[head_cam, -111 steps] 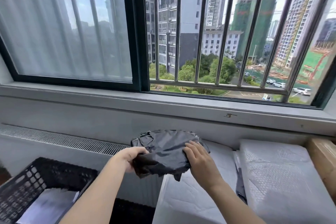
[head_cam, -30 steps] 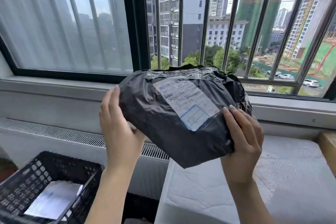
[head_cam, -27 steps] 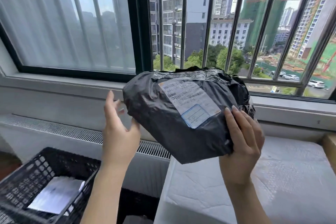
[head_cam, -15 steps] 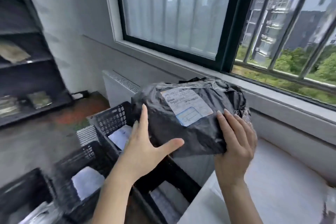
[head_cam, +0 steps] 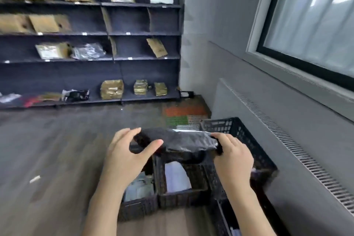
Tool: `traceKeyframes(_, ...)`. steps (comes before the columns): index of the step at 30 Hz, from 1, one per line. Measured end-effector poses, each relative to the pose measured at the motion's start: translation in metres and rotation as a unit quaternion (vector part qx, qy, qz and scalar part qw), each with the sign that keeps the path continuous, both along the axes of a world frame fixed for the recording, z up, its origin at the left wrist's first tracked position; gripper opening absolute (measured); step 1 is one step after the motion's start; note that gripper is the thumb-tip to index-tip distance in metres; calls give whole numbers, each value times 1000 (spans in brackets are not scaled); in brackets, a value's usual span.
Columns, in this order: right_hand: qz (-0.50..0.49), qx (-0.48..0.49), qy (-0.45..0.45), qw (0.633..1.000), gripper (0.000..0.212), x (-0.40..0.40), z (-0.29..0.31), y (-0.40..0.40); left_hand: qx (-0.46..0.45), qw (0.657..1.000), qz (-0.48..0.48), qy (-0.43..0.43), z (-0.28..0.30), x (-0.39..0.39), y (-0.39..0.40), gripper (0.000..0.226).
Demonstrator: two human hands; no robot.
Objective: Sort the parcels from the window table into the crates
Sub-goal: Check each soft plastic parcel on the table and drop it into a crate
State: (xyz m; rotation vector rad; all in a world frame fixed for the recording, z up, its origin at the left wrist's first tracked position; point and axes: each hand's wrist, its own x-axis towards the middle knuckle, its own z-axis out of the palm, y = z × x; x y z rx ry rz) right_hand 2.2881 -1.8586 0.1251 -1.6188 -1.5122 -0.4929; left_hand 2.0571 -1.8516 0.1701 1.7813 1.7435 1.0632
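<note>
I hold a black plastic-wrapped parcel [head_cam: 182, 142] level in the air, its white label edge just showing on top. My left hand [head_cam: 126, 155] curls round its left end, fingers over the top and thumb in front. My right hand [head_cam: 233, 155] grips its right end. The parcel hangs above a group of black mesh crates on the floor. The middle crate [head_cam: 199, 195] directly below it holds a white parcel. The left crate [head_cam: 138, 207] holds pale parcels. A further crate [head_cam: 241, 132] stands behind, by the wall.
A dark shelf unit [head_cam: 115, 59] with cardboard and bagged parcels fills the far wall. A grey radiator cover [head_cam: 287, 140] and the window [head_cam: 316, 25] run along the right. Coloured mats [head_cam: 182, 113] lie in the corner. Wooden floor spreads to the left.
My view has swung left from the window to the floor crates. The parcel has come down from chest height, tipped flat, and now hangs over the crates in both hands.
</note>
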Motion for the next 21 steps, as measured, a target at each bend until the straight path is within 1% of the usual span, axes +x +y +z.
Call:
traceKeyframes(2,19,-27,-14,999,51,-33,-4,35,11,999,15,28,4,-40,20,77)
traceKeyframes(3,27,-42,-22,999,50,-50,-7,52,7,998,-4,58,4,-58,31,78)
traceKeyframes(5,41,-78,-33,996,47,-84,-12,85,-18,990,-49,127,3,-87,53,87)
traceKeyframes(7,54,-113,-44,991,38,-116,-14,112,-58,980,-74,173,0,-105,77,91)
traceKeyframes(8,62,-127,-50,989,33,-129,-16,124,-74,975,-80,193,-3,-109,88,91)
traceKeyframes(10,75,-147,-60,984,28,-152,-18,147,-77,966,-83,232,-9,-115,110,85)
traceKeyframes(13,97,-160,-73,980,30,-175,-20,181,-68,968,-72,232,-27,-123,149,70)
traceKeyframes(17,109,-159,-78,978,31,-193,-33,235,-29,976,-47,209,-55,-136,201,33)
traceKeyframes(19,114,-154,-89,978,34,-200,-48,265,-21,977,-37,210,-74,-144,230,28)
traceKeyframes(21,124,-163,-96,974,34,-208,-69,299,-30,978,-35,202,-99,-151,262,31)
